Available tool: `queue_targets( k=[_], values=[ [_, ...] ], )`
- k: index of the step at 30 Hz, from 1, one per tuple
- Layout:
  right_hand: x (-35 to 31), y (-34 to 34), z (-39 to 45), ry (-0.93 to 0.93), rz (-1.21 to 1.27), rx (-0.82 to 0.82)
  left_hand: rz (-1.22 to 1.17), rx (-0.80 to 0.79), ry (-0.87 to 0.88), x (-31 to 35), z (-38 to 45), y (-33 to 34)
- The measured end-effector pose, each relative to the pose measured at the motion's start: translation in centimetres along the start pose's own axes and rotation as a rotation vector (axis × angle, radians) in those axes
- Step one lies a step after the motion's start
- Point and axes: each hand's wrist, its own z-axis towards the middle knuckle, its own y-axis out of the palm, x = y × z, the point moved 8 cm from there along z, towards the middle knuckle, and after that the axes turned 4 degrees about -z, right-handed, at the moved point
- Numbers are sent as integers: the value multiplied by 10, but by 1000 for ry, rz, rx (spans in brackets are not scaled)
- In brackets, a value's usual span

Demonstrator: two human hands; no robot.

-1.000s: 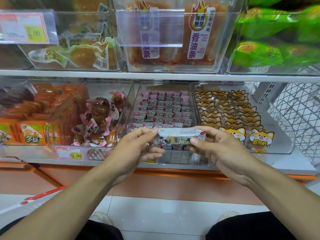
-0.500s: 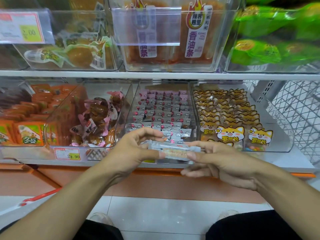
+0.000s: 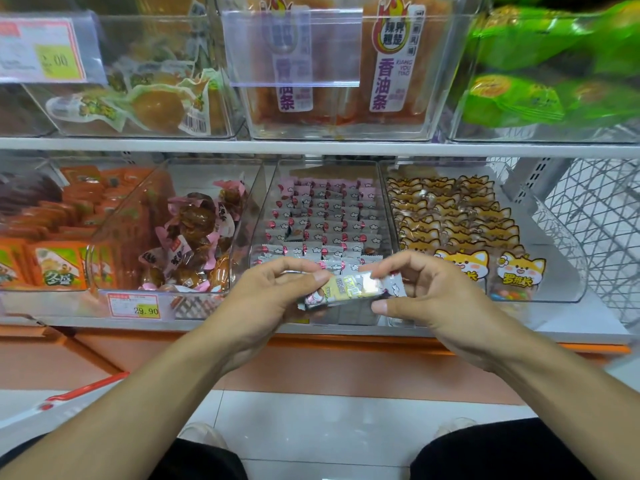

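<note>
A small wrapped snack bar (image 3: 349, 289), silver with a yellow and pink print, is held level in front of the lower shelf. My left hand (image 3: 273, 299) pinches its left end between thumb and fingers. My right hand (image 3: 429, 292) pinches its right end, thumb below and fingers on top. Just behind the bar stands a clear bin (image 3: 263, 199) holding several rows of the same small pink and silver packets (image 3: 325, 216).
Clear bins line the lower shelf: brown wrapped snacks (image 3: 197, 233) to the left, orange packs (image 3: 59, 261) further left, cat-print candy bags (image 3: 460, 230) to the right. A price tag (image 3: 134, 305) reads 29.90. The upper shelf (image 3: 311, 147) carries more bins. A white wire rack (image 3: 595, 216) stands at right.
Both hands have turned the bar over, so its yellow printed face now shows. The bar stays in front of the middle bin, lowered slightly.
</note>
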Motion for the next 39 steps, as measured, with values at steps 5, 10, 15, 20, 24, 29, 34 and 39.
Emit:
queue_targets(
  k=[5, 10, 15, 20, 24, 29, 34, 39],
  values=[
    [8, -1, 2, 93, 172, 25, 67, 19, 100, 6, 3, -5],
    [2, -11, 5, 29, 290, 246, 130, 43, 168, 4, 5, 3],
    [-42, -42, 4, -225, -165, 493, 629, 178, 482, 21, 4, 18],
    [-49, -44, 12, -245, -559, 414, 1022, 215, 595, 26, 15, 28],
    [-40, -31, 20, -220, -767, 291, 1225, 170, 648, 26, 29, 42],
    [-43, -26, 26, -238, -998, 287, 1412, 151, 595, 21, 45, 45],
    [-33, -17, 36, -128, -1164, 202, 1443, 95, 542, 16, 51, 44],
    [-31, -11, 42, -62, -1344, 186, 1365, 105, 555, 18, 51, 41]
  ],
)
